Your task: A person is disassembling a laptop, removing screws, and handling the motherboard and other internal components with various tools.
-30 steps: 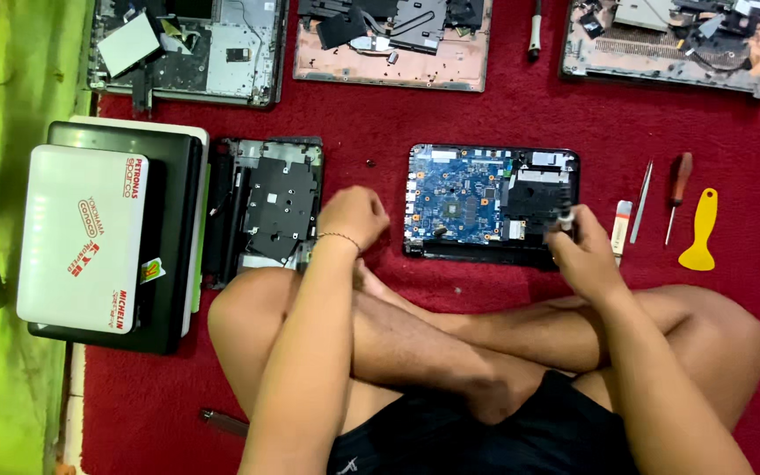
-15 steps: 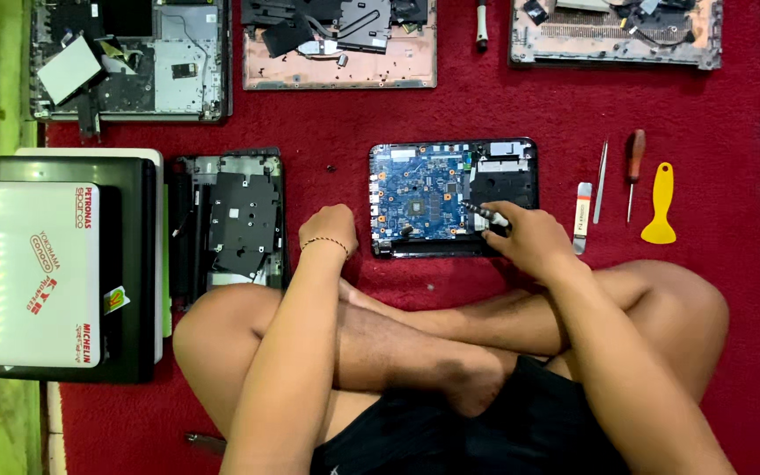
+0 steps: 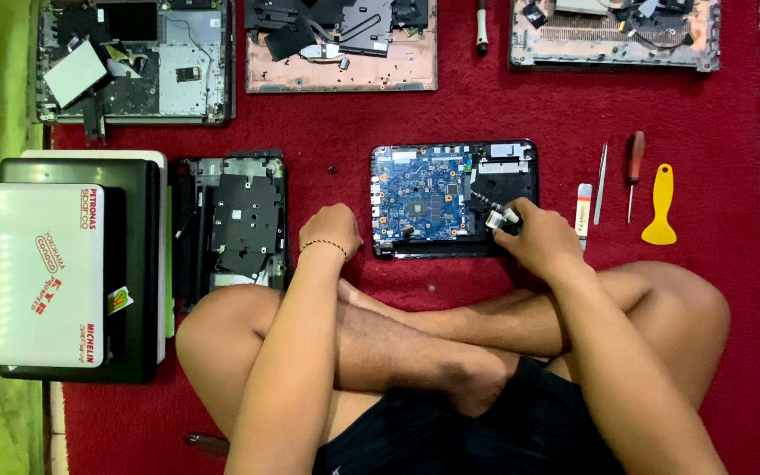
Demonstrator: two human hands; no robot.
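Observation:
I sit cross-legged on a red carpet. In front of me lies an opened small laptop base with a blue circuit board exposed. My right hand is closed around a small screwdriver, whose tip rests on the black right part of the base. Curled into a loose fist and holding nothing, my left hand rests on the carpet just left of the base's near corner. A thin bracelet is on that wrist.
A black laptop chassis lies to the left, beside a stack of closed laptops. To the right lie a white tube, tweezers, a red-handled screwdriver and a yellow pry tool. Three dismantled laptops line the far edge.
My right hand has stayed at the base's near right corner with the screwdriver, shifting slightly over it. My view has drifted sideways. The left hand has kept still.

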